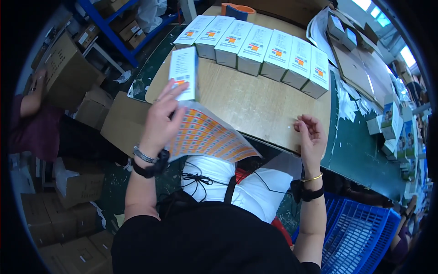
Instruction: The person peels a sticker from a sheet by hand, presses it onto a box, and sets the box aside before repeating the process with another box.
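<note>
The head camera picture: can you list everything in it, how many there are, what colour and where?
Row boxes: seven, white, far side of the board
Lone box: one, white, board's left
Patterned sheet: one, mostly orange, over the lap
Board: one, light brown, on the table
Table: one, green, under the board
Ring-shaped thing: one, orange and blue, behind the row
Rack: one, blue, upper left
Cartons: many, brown, left
Basket: one, blue, lower right
Co-worker: one, maroon top, left edge
Left hand: one, bare, fingers on the lone box
Right hand: one, bare, board's right
</note>
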Demonstrator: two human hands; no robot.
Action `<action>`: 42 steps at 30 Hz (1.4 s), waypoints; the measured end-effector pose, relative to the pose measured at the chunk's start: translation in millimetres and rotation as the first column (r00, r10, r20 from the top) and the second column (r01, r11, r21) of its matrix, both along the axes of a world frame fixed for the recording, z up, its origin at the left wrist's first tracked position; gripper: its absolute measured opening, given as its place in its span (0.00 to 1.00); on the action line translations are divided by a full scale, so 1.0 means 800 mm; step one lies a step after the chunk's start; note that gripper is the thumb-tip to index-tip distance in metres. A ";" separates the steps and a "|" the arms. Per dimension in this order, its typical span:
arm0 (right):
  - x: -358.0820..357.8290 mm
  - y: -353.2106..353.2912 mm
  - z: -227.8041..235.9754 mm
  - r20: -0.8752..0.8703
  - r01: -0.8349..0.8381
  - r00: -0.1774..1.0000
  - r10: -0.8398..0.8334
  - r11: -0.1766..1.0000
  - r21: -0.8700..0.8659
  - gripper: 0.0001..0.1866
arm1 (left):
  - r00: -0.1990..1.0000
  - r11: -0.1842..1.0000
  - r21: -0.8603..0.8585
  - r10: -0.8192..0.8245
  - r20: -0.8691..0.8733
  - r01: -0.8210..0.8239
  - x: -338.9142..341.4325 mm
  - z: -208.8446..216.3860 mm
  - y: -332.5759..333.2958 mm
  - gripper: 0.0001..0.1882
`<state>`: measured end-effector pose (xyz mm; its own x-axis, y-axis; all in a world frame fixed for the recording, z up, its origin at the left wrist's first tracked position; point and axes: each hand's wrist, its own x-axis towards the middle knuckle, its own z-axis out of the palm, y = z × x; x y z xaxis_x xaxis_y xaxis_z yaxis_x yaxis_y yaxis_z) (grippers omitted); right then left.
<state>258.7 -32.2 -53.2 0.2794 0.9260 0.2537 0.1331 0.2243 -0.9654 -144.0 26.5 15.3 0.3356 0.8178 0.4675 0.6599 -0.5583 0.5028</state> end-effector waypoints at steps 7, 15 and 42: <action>-0.003 0.003 -0.011 0.212 0.149 0.964 -0.160 0.987 0.064 0.06 | 0.997 0.991 -0.127 -0.045 0.058 0.052 -0.049 -0.003 0.055 0.11; -0.006 -0.008 -0.002 0.147 0.134 0.978 -0.145 0.987 0.083 0.07 | 0.988 0.975 0.220 0.056 -0.143 -0.023 -0.005 -0.008 0.020 0.10; -0.006 -0.015 -0.007 0.114 0.105 0.987 -0.113 0.992 0.069 0.05 | 0.843 0.957 -0.260 0.030 0.537 0.131 0.141 -0.097 0.060 0.09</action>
<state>253.7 -44.0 -58.8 0.3427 0.8729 0.3473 0.2720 0.2616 -0.9260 -31.4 74.6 -62.2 0.1460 0.9278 0.3432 0.2212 -0.3688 0.9028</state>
